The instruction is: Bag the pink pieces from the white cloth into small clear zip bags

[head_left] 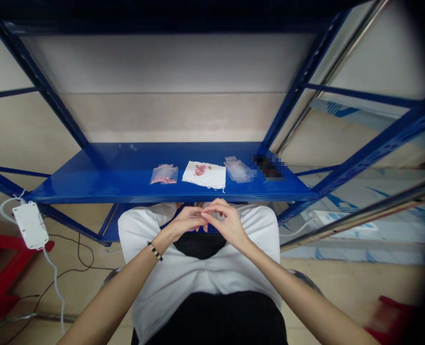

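Note:
My left hand [188, 221] and my right hand [227, 221] meet above my lap, just in front of the shelf edge. Thumb and fingers of the right hand are closed in a pinch against the left fingertips. The left fingers are pressed together too; anything between them is too small to make out. On the blue shelf ahead lies a white cloth pouch [212, 177] with a small heap of pink pieces [200, 169] on it. To its left is a clear plastic bag [165, 173] with pink-and-white pieces inside. Several flat clear bags [238, 170] lie right of the pouch.
The blue shelf [126, 189] has uprights at both sides and another level overhead. A blurred-out dark object [269, 166] lies at its right end. A white power strip [30, 224] hangs at the left, with cables on the floor. Red stools [4, 268] stand at left.

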Tool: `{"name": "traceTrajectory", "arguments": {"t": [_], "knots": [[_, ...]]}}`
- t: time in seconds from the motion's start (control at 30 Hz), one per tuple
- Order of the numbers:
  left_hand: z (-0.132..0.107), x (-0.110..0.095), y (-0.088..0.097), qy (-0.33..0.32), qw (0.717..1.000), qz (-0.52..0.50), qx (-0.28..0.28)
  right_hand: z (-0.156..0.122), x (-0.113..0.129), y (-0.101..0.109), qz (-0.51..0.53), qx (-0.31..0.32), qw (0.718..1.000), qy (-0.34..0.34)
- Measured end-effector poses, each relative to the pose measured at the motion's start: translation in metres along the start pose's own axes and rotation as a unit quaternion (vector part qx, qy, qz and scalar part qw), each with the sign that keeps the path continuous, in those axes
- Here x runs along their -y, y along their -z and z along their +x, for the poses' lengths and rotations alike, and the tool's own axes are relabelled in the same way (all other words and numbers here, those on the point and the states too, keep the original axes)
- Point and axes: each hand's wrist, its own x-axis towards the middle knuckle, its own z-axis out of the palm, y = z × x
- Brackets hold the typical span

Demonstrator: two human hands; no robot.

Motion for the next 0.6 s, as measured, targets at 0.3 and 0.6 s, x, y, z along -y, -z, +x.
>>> {"name": "traceTrajectory", "arguments": {"t": [0.3,0.6], "knots": [[-0.004,0.004,-0.009,0.048,0.996,-0.056,0.059,0.006,-0.004,0.007,0.008,0.030,0.999,0.022],[-0.005,0.009,-0.016,0.080,0.977,-0.182,0.072,0.006,-0.007,0.008,0.003,0.063,0.997,0.035]]}}
